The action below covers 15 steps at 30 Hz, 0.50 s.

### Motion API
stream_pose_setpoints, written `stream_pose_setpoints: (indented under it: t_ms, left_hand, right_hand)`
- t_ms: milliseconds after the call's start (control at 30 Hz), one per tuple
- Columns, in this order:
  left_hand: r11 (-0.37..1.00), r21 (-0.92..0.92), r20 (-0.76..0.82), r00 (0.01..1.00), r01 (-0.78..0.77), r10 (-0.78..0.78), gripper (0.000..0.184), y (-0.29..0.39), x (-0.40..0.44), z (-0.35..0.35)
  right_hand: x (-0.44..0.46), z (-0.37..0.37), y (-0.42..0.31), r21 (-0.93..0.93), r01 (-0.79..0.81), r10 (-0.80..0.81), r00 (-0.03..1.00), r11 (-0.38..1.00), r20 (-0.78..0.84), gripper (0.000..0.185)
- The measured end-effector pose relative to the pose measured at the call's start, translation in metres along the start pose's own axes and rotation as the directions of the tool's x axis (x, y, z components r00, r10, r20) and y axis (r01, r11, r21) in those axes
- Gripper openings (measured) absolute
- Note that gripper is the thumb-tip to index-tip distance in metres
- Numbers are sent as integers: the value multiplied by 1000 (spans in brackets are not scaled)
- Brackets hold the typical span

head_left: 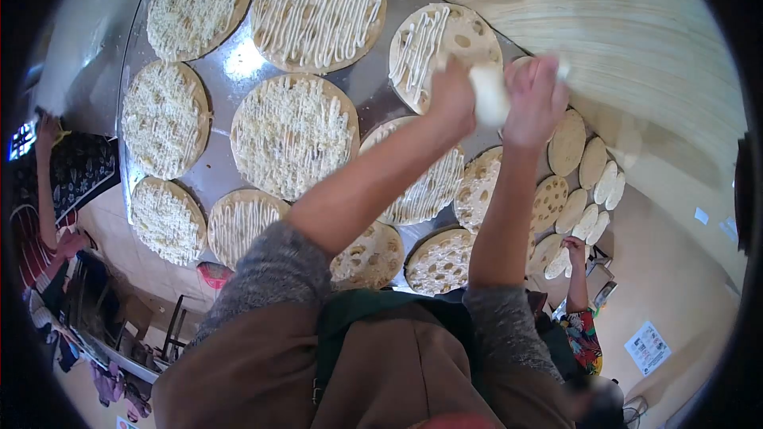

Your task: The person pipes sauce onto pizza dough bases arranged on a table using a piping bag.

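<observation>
Both hands are raised over a round flatbread (413, 56) partly covered with white stripes at the upper right of the table. A white, soft-looking bag (489, 95) is between them. My left hand (453, 99) is closed round the bag's left side. My right hand (536, 103) is wrapped round its other end, slightly blurred. White lines cover the left part of this bread; its right part is bare with brown spots. Beside it, another large bread (318, 12) is fully striped with white. Below my forearms, a striped bread (421, 179) is partly hidden.
Breads with white shreds (294, 135) cover the left of the metal table (218, 135). Several plain breads (567, 143) continue to the right. A pale wall (636, 48) borders the far edge. Other people's arms show at the left (45, 159) and right (576, 270).
</observation>
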<state>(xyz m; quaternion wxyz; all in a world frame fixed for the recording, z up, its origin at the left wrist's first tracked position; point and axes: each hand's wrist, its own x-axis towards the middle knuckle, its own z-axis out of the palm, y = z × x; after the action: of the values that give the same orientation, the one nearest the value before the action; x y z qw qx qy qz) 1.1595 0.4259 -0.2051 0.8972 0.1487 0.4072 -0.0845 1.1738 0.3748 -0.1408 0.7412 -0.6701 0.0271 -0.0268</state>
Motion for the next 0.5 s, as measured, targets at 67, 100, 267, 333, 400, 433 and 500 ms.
stream_pose_setpoints:
  t_ms: [67, 100, 267, 333, 400, 433, 500]
  left_hand:
    - [998, -22, -58, 997, 58, -59, 40, -13, -37, -29]
    - [997, -33, -38, 997, 70, -71, 37, -12, -57, -36]
    - [998, -55, -27, 1000, 5, -7, 36, -7, -7, 2]
    - [997, 51, -30, 998, -56, 58, 36, 14, 26, 35]
    - [988, 147, -52, 997, -57, 65, 37, 21, 49, 47]
    - [986, 159, -78, 995, -41, 54, 37, 25, 46, 51]
    - [955, 295, 7, 1000, -24, 24, 36, 23, 27, 38]
  right_hand:
    - [-43, -21, -3, 17, -111, 109, 991, 994, 77, 29]
    - [-54, -27, -5, 2, -170, 168, 976, 986, 138, 29]
    - [-4, -1, -5, 21, 18, -18, 1000, 1000, -4, 34]
    - [38, 11, -3, -13, 152, -152, 988, 988, 7, 35]
    - [54, 13, 1, -71, 194, -193, 981, 978, 14, 36]
    - [56, 13, 1, -94, 189, -189, 982, 977, 5, 36]
    - [49, 9, -1, -81, 144, -147, 989, 986, -29, 37]
